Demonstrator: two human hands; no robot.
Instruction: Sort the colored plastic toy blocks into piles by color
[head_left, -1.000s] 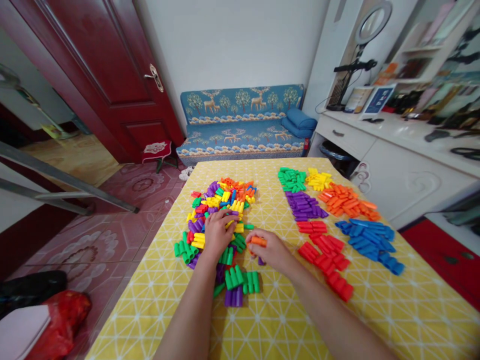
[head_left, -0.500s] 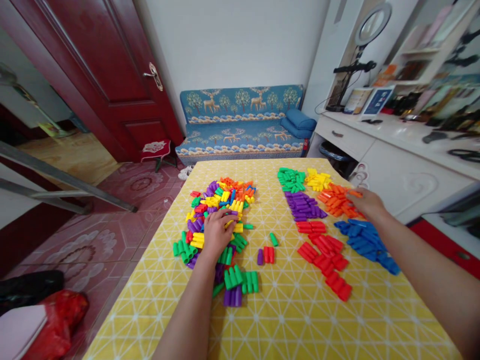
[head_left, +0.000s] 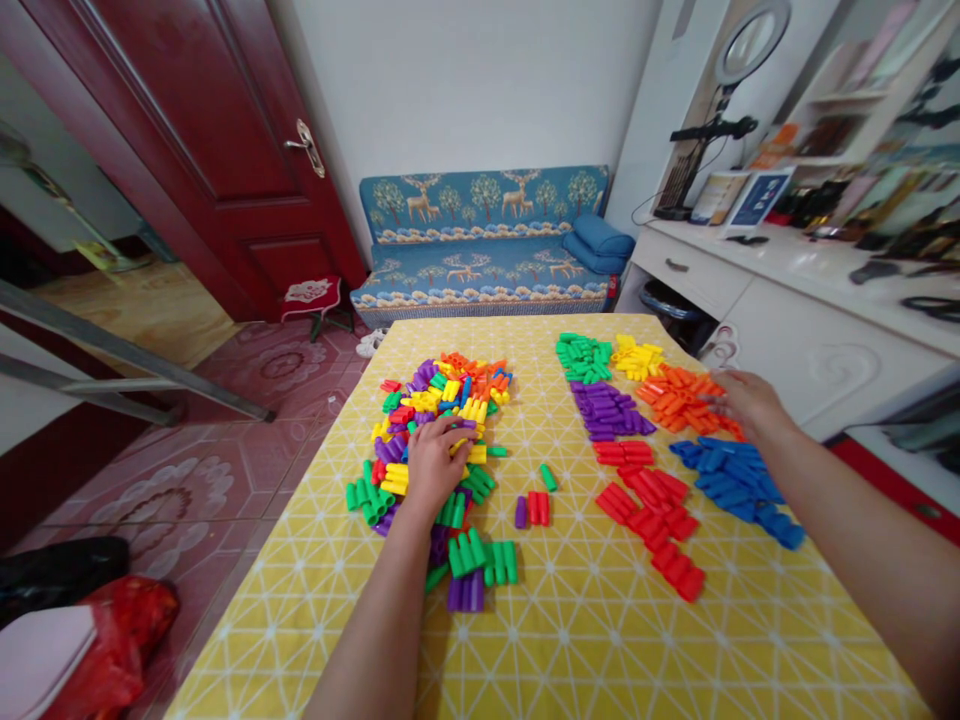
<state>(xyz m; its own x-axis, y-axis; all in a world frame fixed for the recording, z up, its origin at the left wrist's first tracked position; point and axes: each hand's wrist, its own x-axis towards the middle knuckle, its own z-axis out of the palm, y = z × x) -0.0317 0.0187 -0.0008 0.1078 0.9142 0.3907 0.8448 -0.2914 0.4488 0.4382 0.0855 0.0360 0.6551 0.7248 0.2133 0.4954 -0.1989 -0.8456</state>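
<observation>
My left hand (head_left: 435,458) lies over a mixed pile of plastic tube-shaped pieces, fingers curved but apart. Under and around it are yellow pieces (head_left: 396,478), green pieces (head_left: 364,497) and purple pieces. On the right, my right hand (head_left: 752,402) hovers at the edge of the orange pieces (head_left: 679,397), fingers loosely apart with no piece visible in them. Nearest to its wrist are the blue pieces (head_left: 731,480). Between the two sides lie a joined red piece (head_left: 538,508), a purple one (head_left: 520,513) and a green one (head_left: 549,478).
Sorted groups of green (head_left: 583,358), yellow (head_left: 637,357), purple (head_left: 606,410) and red pieces (head_left: 652,500) lie on the yellow patterned tablecloth (head_left: 600,650). Beyond the table stands a blue sofa (head_left: 480,265). A white dresser (head_left: 825,320) is at the right.
My right hand has let go of an orange piece at the orange group and drawn slightly back to the right. My left hand has stayed on the mixed pile.
</observation>
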